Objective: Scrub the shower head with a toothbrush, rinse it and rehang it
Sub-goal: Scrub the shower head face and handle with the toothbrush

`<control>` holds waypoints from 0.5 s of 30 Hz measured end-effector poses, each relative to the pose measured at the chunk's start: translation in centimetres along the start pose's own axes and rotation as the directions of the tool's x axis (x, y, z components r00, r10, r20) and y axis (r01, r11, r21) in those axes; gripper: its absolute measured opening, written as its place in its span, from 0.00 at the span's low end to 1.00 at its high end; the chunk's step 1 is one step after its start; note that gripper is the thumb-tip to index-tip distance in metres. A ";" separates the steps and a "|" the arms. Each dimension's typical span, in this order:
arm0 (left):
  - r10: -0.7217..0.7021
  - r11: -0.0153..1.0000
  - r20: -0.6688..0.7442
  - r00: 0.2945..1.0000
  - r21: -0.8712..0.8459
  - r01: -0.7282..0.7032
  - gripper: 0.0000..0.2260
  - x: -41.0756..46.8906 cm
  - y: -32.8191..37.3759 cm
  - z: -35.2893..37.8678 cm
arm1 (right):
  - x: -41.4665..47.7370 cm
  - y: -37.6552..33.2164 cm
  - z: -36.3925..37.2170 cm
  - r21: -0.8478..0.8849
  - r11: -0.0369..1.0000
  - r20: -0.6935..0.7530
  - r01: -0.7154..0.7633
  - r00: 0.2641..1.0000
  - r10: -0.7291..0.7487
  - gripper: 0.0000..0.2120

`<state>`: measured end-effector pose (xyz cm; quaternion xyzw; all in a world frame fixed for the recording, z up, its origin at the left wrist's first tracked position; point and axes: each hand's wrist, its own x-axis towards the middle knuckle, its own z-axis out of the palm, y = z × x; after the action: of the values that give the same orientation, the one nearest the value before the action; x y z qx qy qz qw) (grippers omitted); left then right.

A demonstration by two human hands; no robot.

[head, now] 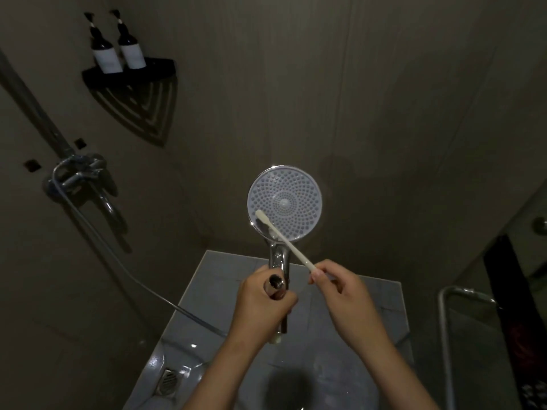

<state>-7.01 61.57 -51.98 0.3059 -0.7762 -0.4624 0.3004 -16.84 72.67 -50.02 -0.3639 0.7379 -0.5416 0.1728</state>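
Observation:
A round shower head (pixel 288 199) with a pale, dotted spray face points up toward me in the middle of the view. Its chrome handle runs down into my left hand (pixel 262 297), which is closed around it. My right hand (pixel 340 288) pinches the end of a white toothbrush (pixel 284 239). The brush slants up to the left, and its bristle end rests on the lower left edge of the spray face. A grey hose (pixel 118 261) trails from the wall tap toward the handle.
A chrome wall tap (pixel 80 176) with a riser pipe is mounted at the left. Above it, a black corner shelf (pixel 133 74) carries two dark bottles (pixel 118 45). A floor drain (pixel 168 380) lies at the bottom left, and a chrome rail (pixel 444 321) stands at the right.

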 end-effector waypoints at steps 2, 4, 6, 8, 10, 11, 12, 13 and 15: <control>0.015 1.000 -0.012 1.000 0.014 -0.014 0.08 0.2 -0.1 -0.1 | -0.1 0.0 -0.3 0.029 1.000 -0.066 0.004 0.998 -0.002 0.10; 0.017 1.000 -0.025 1.000 0.018 -0.017 0.09 0.3 0.1 -0.2 | -0.2 0.1 -0.4 0.028 1.000 -0.116 -0.004 0.993 0.007 0.10; 0.021 1.000 -0.020 1.000 0.020 -0.021 0.09 0.2 0.3 -0.1 | -0.1 0.1 -0.1 0.018 1.000 -0.123 -0.019 0.992 0.021 0.09; 0.030 0.999 -0.003 1.000 0.037 -0.030 0.08 0.1 0.5 0.0 | -0.2 0.1 0.2 0.006 1.000 -0.106 -0.031 0.994 0.031 0.09; 0.049 0.997 0.014 0.999 0.057 -0.050 0.08 -0.1 0.5 0.0 | -0.2 0.0 0.6 -0.001 0.999 -0.082 -0.032 0.996 0.032 0.09; 0.063 0.996 0.020 0.998 0.070 -0.064 0.09 -0.1 0.5 0.0 | -0.2 0.0 0.8 0.000 0.999 -0.066 -0.033 0.997 0.033 0.09; 0.076 0.993 0.027 0.997 0.086 -0.078 0.09 -0.1 0.4 -0.1 | -0.3 -0.1 1.0 0.003 0.999 -0.051 -0.034 0.998 0.034 0.09; 0.083 0.992 0.037 0.996 0.097 -0.086 0.09 -0.2 0.4 0.0 | -0.3 -0.3 1.2 0.002 0.999 -0.036 -0.036 0.999 0.036 0.09; 0.077 0.993 0.056 0.995 0.087 -0.082 0.09 -0.3 0.4 0.0 | -0.4 -0.5 1.5 -0.006 0.999 -0.015 -0.037 0.999 0.037 0.10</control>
<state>-6.94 61.91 -51.70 0.2755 -0.8151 -0.4229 0.2842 -15.42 71.85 -50.16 -0.3468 0.7475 -0.5385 0.1760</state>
